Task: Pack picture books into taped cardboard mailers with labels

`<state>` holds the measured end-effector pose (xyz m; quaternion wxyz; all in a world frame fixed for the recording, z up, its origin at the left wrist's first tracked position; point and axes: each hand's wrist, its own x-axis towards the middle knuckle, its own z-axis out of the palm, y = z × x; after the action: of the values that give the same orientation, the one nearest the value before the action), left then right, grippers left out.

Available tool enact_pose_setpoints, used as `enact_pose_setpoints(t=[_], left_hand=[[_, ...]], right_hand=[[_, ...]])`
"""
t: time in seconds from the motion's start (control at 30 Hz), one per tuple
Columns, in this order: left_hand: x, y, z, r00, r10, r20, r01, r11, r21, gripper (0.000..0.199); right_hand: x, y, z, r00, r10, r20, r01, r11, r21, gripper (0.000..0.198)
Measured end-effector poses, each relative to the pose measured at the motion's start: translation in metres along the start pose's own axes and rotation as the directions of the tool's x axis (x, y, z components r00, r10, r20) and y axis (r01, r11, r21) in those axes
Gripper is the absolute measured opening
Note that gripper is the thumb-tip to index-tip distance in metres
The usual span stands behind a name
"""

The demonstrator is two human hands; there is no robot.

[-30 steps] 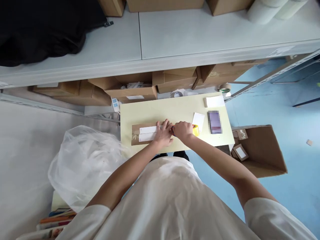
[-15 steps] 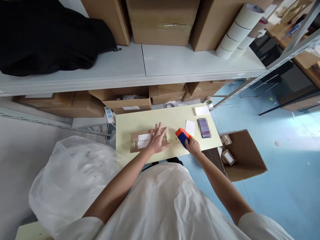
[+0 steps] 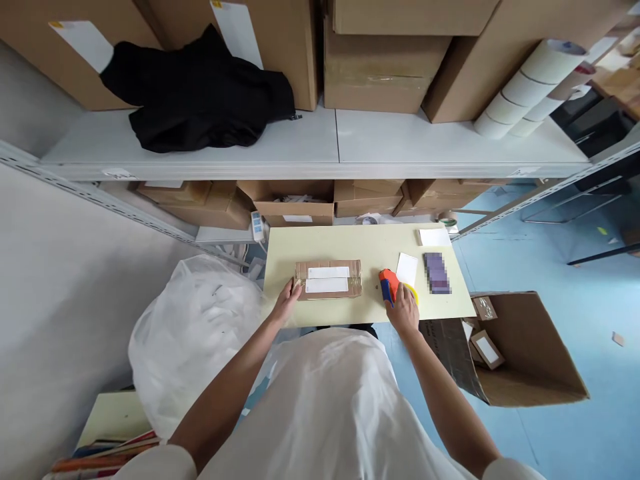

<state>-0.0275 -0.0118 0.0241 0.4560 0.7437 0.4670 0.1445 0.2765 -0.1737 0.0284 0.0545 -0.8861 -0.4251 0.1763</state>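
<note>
A flat brown cardboard package (image 3: pixel 354 279) lies on the pale yellow table (image 3: pixel 320 243), with clear tape and two white labels on its top. My left hand (image 3: pixel 286 300) is closed on the package's left end, thumb by the upper corner. To the right, my right hand (image 3: pixel 404 310) is wrapped over a red-orange and blue tape dispenser (image 3: pixel 388 283) with a yellow part showing at its right. The dispenser appears to lie on the table, apart from the package. Some of its handle is hidden under my fingers.
White cards (image 3: pixel 407 268), a purple stack (image 3: pixel 437 273) and a white paper stack (image 3: pixel 434 237) lie at the table's right. An open carton (image 3: pixel 535 353) stands right; a plastic bag (image 3: pixel 185 340) bulges left. A grey shelf (image 3: pixel 310 170) with boxes spans the back.
My left hand has gone from lying spread over the package's right part to gripping its left end. The tape dispenser has turned and come lower in my right hand. The view has shifted.
</note>
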Motion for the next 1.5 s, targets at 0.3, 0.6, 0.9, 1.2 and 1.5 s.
enact_pose_setpoints(t=[0.3,0.6,0.9,1.2,1.5], left_hand=[[0.003,-0.027,0.014,1.000,-0.021,-0.010,0.018,0.971,-0.240,0.093],[0.021,-0.014,0.004,0.979,-0.158,-0.132,0.105,0.936,-0.337,0.051],[0.043,-0.025,0.013,0.945,-0.305,-0.117,0.265,0.925,-0.273,0.038],[0.042,0.006,0.004,0.935,-0.098,-0.342,0.190,0.950,0.247,0.073],[0.080,0.084,0.045,0.977,0.037,0.210,-0.177,0.688,0.704,0.139]], right_hand=[[0.013,-0.063,0.011,0.923,-0.343,0.175,0.195,0.808,0.556,0.091],[0.039,-0.078,-0.012,0.966,-0.120,0.228,-0.106,0.622,0.776,0.046],[0.049,-0.105,0.002,0.954,-0.109,0.280,-0.152,0.629,0.763,0.065],[0.015,-0.032,0.004,0.995,-0.095,-0.017,0.091,0.877,0.471,0.052],[0.004,0.027,0.014,0.993,0.000,0.117,-0.008,0.998,0.069,0.051]])
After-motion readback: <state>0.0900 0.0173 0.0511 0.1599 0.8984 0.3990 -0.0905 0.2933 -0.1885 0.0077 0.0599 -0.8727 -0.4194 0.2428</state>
